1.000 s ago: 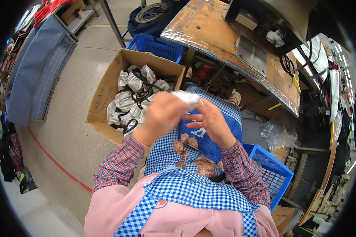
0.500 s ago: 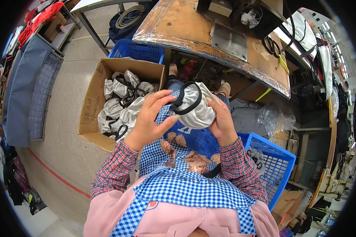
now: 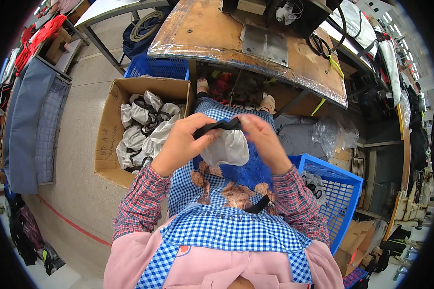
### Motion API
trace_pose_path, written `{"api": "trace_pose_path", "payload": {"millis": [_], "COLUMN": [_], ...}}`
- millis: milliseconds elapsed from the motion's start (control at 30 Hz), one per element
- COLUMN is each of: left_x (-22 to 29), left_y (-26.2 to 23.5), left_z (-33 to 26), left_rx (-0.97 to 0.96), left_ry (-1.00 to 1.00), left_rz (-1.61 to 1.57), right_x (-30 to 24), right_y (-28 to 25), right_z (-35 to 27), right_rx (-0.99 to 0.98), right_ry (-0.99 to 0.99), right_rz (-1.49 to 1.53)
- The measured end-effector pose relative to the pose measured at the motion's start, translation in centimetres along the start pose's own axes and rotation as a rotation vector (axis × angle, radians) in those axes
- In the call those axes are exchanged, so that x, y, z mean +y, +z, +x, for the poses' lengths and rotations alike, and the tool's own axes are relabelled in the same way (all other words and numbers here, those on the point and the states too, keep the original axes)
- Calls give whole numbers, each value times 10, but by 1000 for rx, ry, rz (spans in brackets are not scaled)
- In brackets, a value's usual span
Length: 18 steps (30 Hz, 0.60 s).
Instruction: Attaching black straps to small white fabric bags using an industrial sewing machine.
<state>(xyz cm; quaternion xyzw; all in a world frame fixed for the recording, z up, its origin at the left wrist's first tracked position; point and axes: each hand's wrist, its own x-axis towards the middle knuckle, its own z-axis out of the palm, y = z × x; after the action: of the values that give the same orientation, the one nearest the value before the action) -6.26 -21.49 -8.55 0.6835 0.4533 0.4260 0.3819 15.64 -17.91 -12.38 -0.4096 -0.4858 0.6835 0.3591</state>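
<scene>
My left hand (image 3: 181, 142) and my right hand (image 3: 263, 139) hold one white fabric piece (image 3: 226, 147) with a black strap (image 3: 217, 126) between them, above my lap. Each hand pinches an end of the strap along the top edge, and the white cloth hangs down under it. Below lies my blue checked apron (image 3: 226, 212) with a loose black strap (image 3: 256, 206) on it.
A cardboard box (image 3: 108, 135) with several white pieces with black straps stands on the floor at my left. A blue plastic basket (image 3: 340, 192) sits at my right, another blue crate (image 3: 154, 67) behind the box. A worn wooden sewing table (image 3: 217, 33) is ahead.
The view has tilted toward the table. My hands have turned the white piece, so the strap now runs stretched along its top instead of looping over it.
</scene>
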Motion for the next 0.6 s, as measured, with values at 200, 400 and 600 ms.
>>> {"api": "trace_pose_path", "payload": {"millis": [200,400,600], "left_x": [-3,-36,47], "left_y": [3,-11,9], "left_z": [1,2,1], "left_rx": [-133,-150,95], "left_ry": [-90,-499,201], "left_rz": [3,-408,601], "right_x": [-45,-40,-25], "right_y": [6,12,14], "right_z": [-19,-27,-20], "right_rx": [-156,-212,-52], "right_ry": [-294,11,-33], "right_rz": [-533,-90,-130]}}
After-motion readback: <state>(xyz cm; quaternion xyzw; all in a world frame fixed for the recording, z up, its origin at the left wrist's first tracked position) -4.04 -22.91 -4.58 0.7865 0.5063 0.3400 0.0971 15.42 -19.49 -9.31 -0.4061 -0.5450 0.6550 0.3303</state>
